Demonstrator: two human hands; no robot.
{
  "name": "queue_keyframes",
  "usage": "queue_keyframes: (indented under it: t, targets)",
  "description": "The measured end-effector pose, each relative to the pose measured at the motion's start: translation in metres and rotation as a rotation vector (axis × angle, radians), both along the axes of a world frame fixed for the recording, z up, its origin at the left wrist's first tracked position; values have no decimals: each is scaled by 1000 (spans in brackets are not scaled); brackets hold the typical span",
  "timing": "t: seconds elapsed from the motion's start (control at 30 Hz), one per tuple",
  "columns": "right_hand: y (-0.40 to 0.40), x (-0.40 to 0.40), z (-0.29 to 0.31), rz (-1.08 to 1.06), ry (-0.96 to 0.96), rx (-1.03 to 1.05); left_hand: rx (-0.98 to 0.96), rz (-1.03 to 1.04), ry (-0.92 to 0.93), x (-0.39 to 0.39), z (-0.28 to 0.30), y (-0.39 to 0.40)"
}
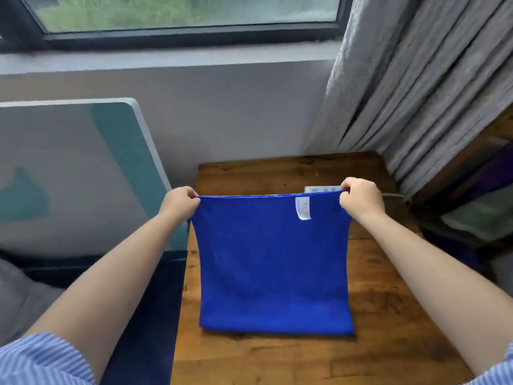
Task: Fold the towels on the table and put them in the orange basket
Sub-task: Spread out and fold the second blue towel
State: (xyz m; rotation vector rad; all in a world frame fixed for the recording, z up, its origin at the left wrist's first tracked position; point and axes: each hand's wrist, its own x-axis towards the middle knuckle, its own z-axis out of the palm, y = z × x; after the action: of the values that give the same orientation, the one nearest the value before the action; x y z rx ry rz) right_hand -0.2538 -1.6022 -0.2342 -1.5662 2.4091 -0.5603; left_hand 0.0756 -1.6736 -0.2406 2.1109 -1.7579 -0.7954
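Observation:
A bright blue towel (273, 262) with a small white label near its top right hangs stretched over the wooden table (388, 315). My left hand (179, 202) pinches its top left corner and my right hand (361, 197) pinches its top right corner. The top edge is pulled taut and level between them. The towel's bottom edge rests on the tabletop near the front. No orange basket is in view.
A white power strip (322, 189) lies on the table behind the towel. Grey curtains (416, 87) hang at the right, over the table's far corner. A grey and teal panel (77, 173) stands to the left, with a dark blue seat below.

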Motion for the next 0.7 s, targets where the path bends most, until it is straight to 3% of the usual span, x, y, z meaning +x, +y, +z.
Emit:
queue_keyframes:
  t: [0.17,0.37,0.57,0.7]
  targets:
    - [-23,-2,-51,5,37,84,-60,54,-111,-12,-58,-18]
    - [-68,-13,-70,-61,26,-3,-122,130,68,-33,-88,-56]
    - [-95,-31,-85,-115,-62,-158,-292,76,57,-55,-95,-79]
    - [-90,-31,-103,-80,-110,-182,-257,18,41,-60,-115,-72]
